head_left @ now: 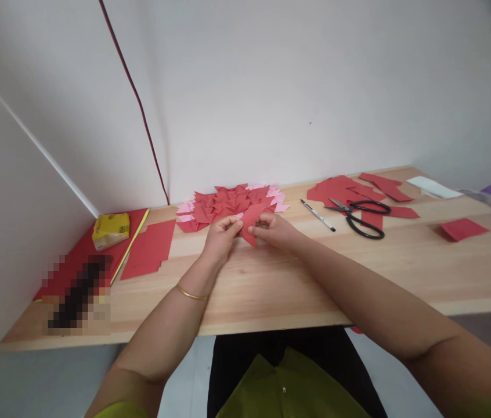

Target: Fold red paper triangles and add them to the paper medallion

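Note:
A piece of red paper (252, 219) is held up between both hands over the middle of the table. My left hand (223, 235) pinches its left edge between thumb and fingers. On its right side, my right hand (274, 229) grips it with thumb and bent fingers. Just behind the hands lies a pile of folded red paper pieces (215, 204), with pink folded pieces (280, 197) showing at its edges. The held paper overlaps the front of this pile in the view.
Black-handled scissors (365, 219), a marker (317, 215) and red scraps (336, 188) lie to the right, with a red piece (464, 229) farther out. At left are red sheets (152, 249) and a yellow packet (111, 229). The wooden table (267, 296) meets a wall behind.

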Motion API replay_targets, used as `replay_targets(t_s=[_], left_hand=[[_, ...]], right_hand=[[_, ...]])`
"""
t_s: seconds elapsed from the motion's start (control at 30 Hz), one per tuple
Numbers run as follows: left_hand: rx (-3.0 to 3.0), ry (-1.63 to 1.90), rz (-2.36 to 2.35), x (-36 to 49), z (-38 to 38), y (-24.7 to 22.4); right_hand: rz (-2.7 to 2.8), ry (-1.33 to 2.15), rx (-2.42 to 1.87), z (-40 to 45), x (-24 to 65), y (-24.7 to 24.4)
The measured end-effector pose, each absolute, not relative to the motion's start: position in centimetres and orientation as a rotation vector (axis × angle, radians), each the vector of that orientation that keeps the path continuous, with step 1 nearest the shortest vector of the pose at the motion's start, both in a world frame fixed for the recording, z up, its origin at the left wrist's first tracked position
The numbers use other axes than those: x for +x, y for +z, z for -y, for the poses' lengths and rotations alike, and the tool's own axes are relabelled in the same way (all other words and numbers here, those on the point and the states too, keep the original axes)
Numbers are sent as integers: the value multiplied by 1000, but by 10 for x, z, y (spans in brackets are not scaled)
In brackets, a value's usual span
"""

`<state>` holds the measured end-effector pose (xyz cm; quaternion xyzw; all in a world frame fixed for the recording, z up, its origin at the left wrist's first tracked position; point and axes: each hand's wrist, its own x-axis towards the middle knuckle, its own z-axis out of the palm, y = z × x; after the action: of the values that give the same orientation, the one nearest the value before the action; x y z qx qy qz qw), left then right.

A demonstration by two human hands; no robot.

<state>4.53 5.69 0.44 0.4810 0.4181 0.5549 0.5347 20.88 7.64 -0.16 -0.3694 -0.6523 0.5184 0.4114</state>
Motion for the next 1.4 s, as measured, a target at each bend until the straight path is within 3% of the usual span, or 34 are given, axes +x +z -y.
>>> replay_targets(t_s=[0.37, 0.63, 0.87, 1.2, 1.4], left_hand=[[1155, 1250, -1052, 49, -52, 10], [991, 1350, -1091, 51, -55, 8], [952, 1285, -1032, 46, -57, 7], [1047, 1148, -980, 38, -55, 13], [1076, 1303, -1069, 37, -58, 13]], right_hand=[[1408, 1455, -764, -78, 205, -1], [1693, 1163, -678, -84, 206, -10], [1607, 1386, -655, -80, 206, -9], [1541, 1437, -661, -80, 211, -4], [1344, 1796, -725, -78, 220, 7]])
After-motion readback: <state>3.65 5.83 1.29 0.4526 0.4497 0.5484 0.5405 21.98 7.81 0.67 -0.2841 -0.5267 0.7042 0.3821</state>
